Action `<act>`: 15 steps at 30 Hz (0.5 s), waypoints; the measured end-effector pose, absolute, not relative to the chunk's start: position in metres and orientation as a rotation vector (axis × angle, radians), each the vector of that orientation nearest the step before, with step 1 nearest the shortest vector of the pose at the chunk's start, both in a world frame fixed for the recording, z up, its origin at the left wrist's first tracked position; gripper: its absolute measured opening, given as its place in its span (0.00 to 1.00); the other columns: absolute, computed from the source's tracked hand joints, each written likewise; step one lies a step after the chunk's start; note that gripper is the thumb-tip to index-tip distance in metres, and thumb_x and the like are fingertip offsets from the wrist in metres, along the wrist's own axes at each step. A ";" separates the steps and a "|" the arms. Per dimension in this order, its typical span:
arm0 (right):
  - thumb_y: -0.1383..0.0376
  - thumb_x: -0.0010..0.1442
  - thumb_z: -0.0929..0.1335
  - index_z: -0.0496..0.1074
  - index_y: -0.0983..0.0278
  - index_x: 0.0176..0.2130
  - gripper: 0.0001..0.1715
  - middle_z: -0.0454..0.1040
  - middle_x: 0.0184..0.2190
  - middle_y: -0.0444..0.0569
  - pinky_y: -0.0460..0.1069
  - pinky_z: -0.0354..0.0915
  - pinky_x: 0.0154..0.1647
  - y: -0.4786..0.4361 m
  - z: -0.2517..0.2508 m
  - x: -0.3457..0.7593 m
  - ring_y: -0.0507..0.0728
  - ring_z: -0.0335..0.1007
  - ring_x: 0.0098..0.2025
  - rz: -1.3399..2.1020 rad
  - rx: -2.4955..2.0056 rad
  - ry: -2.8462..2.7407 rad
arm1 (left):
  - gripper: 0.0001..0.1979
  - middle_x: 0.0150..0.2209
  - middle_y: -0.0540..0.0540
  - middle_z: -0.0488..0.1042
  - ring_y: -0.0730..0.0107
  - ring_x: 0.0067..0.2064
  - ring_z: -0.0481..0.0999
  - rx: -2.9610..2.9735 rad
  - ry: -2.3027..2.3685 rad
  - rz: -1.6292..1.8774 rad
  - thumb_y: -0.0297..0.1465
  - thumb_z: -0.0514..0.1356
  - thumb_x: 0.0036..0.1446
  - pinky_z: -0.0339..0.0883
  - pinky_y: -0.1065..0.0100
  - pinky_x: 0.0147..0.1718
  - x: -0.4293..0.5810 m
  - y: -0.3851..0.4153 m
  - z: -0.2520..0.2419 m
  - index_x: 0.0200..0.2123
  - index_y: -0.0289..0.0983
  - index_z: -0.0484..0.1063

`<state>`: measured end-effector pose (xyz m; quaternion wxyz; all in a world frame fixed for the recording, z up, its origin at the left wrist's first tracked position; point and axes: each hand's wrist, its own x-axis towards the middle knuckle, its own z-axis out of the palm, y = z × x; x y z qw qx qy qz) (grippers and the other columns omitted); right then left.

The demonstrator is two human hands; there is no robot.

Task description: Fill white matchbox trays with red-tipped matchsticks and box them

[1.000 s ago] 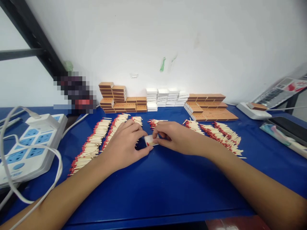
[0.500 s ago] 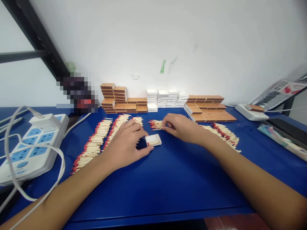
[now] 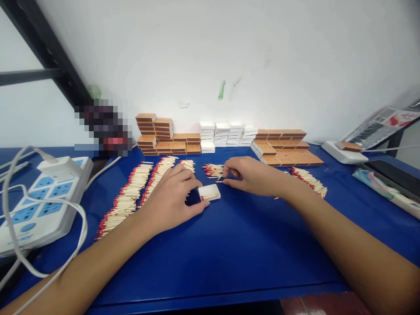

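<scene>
My left hand curls around the left end of a small white matchbox tray, gripping it with thumb and fingers on the blue table. A few red-tipped matches lie along the tray's near side. Just right of the tray, my right hand pinches a single match between thumb and fingertip. Beyond those fingers lies a small pile of matches with red heads to the left. Part of that pile is hidden behind my right hand.
Rows of loose matches lie at left, with another row at right. Along the wall stand brown matchboxes, stacked white trays and more brown boxes. A power strip with looped cables sits left; a phone lies right.
My right hand has drawn slightly toward me from the small pile, with one match now apart from it in the fingers. My left hand and the tray stay nearly still.
</scene>
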<state>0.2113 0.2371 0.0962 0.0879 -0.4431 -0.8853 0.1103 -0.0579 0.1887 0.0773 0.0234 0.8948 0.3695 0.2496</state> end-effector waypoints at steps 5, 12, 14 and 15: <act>0.62 0.65 0.71 0.74 0.61 0.45 0.09 0.73 0.36 0.47 0.49 0.55 0.35 0.239 0.096 0.212 0.56 0.65 0.35 0.370 -1.301 -2.606 | 0.13 0.39 0.45 0.77 0.55 0.47 0.73 2.771 1.141 0.775 0.41 0.69 0.62 0.69 0.52 0.52 -0.058 0.189 0.077 0.43 0.38 0.80; 0.63 0.66 0.69 0.73 0.62 0.36 0.06 0.72 0.34 0.47 0.50 0.55 0.35 0.242 0.094 0.211 0.56 0.63 0.33 0.384 -1.310 -2.625 | 0.13 0.40 0.44 0.78 0.55 0.48 0.73 2.760 1.151 0.766 0.41 0.69 0.61 0.70 0.52 0.50 -0.057 0.187 0.078 0.43 0.38 0.81; 0.63 0.67 0.69 0.73 0.62 0.36 0.07 0.72 0.33 0.47 0.50 0.55 0.35 0.242 0.093 0.211 0.56 0.63 0.33 0.396 -1.314 -2.626 | 0.13 0.40 0.44 0.78 0.55 0.48 0.73 2.762 1.151 0.764 0.41 0.69 0.61 0.70 0.52 0.50 -0.057 0.187 0.078 0.43 0.38 0.81; 0.62 0.67 0.69 0.73 0.62 0.36 0.07 0.72 0.34 0.47 0.50 0.55 0.35 0.242 0.093 0.212 0.56 0.64 0.34 0.392 -1.314 -2.624 | 0.13 0.39 0.44 0.78 0.55 0.47 0.73 2.764 1.150 0.764 0.41 0.69 0.62 0.70 0.51 0.50 -0.057 0.187 0.078 0.43 0.38 0.80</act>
